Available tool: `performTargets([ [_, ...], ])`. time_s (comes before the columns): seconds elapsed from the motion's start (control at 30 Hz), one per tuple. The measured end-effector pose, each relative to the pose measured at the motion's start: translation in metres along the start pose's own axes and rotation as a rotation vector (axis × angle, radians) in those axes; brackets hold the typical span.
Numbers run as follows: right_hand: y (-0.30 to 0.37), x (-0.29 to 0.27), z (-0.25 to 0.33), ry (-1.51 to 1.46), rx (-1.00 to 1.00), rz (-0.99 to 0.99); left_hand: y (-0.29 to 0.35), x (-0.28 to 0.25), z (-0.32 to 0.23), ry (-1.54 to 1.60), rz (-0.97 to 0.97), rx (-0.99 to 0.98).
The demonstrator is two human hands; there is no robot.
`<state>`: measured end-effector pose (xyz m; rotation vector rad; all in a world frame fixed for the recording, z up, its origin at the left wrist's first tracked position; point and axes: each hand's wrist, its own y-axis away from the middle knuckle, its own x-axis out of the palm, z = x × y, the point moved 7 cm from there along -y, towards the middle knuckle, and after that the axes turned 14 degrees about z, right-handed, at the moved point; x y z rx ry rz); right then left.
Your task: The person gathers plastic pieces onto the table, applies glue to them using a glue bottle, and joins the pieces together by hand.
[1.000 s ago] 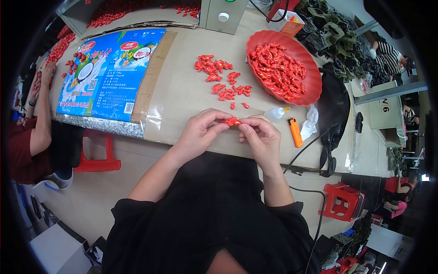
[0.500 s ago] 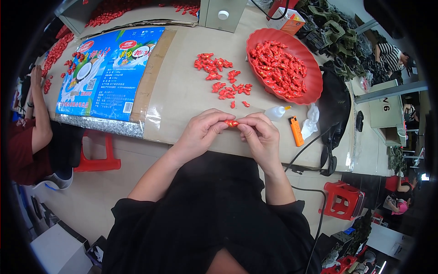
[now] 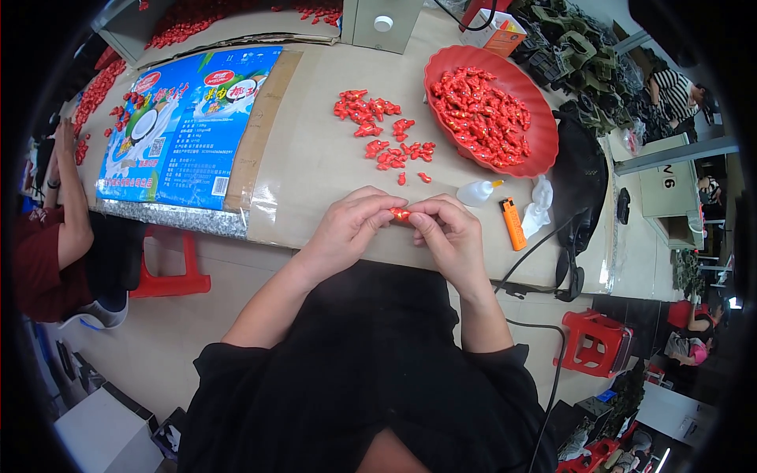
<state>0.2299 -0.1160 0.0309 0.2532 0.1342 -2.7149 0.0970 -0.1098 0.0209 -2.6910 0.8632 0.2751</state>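
Between the fingertips of my left hand (image 3: 352, 229) and my right hand (image 3: 449, 236) is one small glossy red figurine (image 3: 400, 214) with gold marks. Both hands pinch it, one at each end, just above the table's front edge. Beyond them a loose group of similar red figurines (image 3: 390, 155) lies on the tabletop. A scalloped red bowl (image 3: 544, 98) heaped with more of them stands to the far right. Close by my right hand are a white squeeze bottle (image 3: 474, 193) with a yellow tip, an orange lighter (image 3: 512, 224) and a crumpled white tissue (image 3: 538, 206).
Flattened blue carton (image 3: 189, 126) covers the table's left part. A black bag (image 3: 582, 189) with a cable hangs at the right edge. Dark green items (image 3: 579, 55) are piled at the far right. Another person (image 3: 67, 229) sits at left; red stools (image 3: 593, 344) stand on the floor.
My hands stay in almost the same place, still pinching the figurine, which shows slightly more of its surface. The person at left has shifted an arm a little.
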Motion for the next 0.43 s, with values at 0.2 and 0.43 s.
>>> performTargets([
  [0.2,0.0,0.001,-0.004,-0.053,0.107,-0.03,0.003,0.0,0.009,0.149,-0.019,-0.094],
  [0.43,-0.003,0.009,-0.02,-0.232,0.14,-0.005,0.002,-0.001,0.02,0.536,-0.027,-0.091],
])
